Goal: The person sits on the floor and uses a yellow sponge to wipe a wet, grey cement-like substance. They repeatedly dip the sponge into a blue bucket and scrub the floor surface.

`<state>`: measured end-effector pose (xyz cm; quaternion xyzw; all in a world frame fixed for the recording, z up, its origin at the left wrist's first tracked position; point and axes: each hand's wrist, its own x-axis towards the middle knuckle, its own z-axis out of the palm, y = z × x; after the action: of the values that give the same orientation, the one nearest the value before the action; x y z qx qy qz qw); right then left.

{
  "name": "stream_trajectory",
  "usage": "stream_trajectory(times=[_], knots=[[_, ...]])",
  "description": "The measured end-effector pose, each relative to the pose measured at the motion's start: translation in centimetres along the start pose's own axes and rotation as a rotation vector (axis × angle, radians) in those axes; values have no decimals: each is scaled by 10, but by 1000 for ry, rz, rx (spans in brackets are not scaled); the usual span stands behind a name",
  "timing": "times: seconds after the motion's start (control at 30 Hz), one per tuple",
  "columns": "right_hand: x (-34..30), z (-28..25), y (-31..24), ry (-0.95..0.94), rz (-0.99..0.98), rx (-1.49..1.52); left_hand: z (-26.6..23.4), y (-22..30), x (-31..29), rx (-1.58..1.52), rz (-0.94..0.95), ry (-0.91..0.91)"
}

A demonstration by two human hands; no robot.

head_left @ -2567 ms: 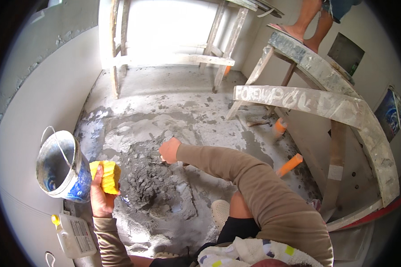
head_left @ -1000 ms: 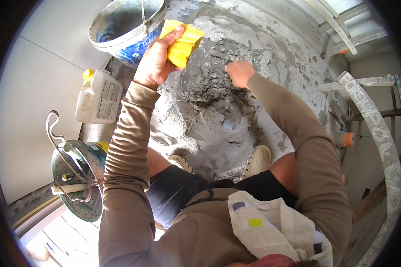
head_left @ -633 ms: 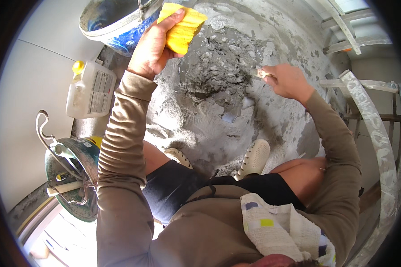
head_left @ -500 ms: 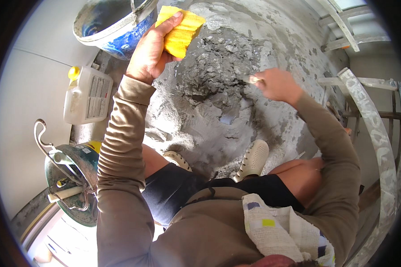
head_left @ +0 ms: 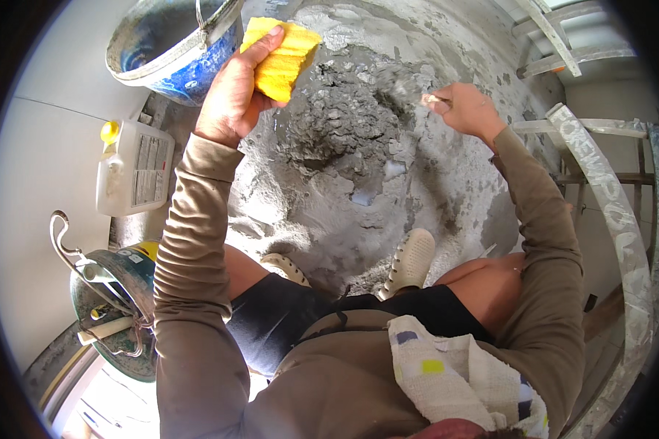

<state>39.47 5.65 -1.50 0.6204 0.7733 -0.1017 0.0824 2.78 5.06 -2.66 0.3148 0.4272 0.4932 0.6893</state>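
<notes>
My left hand (head_left: 234, 94) grips a thick yellow sponge (head_left: 284, 60), thumb on top, held up beside the blue bucket's rim. Below and between my hands lies a heap of wet grey mortar (head_left: 344, 110), rough and lumpy. On the heap's right side my right hand (head_left: 473, 111) is closed round the pale handle of a trowel (head_left: 433, 100). The trowel's blade is smeared by motion against the grey mortar, so its shape is unclear.
At the upper left stands a mortar-stained blue bucket (head_left: 187, 73). A white canister (head_left: 135, 168) with a yellow cap is by the wall. Nearer, a green bucket (head_left: 135, 358) holds tools and a cable. A spattered ladder (head_left: 608, 190) stands at right; my clogs (head_left: 410, 260) are on the floor.
My right hand has moved slightly up and right, with the trowel working at the mortar's right side. The left hand keeps the sponge raised. The view has shifted a little.
</notes>
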Motion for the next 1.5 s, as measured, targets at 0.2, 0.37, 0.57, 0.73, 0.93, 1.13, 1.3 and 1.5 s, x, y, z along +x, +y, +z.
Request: stream_trajectory(times=[0.2, 0.37, 0.57, 0.73, 0.93, 1.13, 1.3, 1.5], knots=[[80, 76, 54, -170, 192, -42, 7, 1, -5, -5, -24, -4], [96, 92, 3, -136, 176, -59, 9, 15, -15, -17, 13, -33], [26, 83, -24, -53, -174, -109, 2, 61, -30, 30, 283, -118], [2, 34, -16, -12, -237, -95, -50, 140, -30, 158, 497, 203], [61, 35, -1, -54, -245, 29, -127, 186, 89, 695, 366, 266], [81, 39, -8, -54, -147, 60, -218, 133, 217, 1381, -20, 254], [72, 43, -11, -87, -34, 17, -267, 79, 260, 1745, -76, 124], [67, 44, -22, -127, -7, 9, -331, 19, 307, 1484, -144, -237]])
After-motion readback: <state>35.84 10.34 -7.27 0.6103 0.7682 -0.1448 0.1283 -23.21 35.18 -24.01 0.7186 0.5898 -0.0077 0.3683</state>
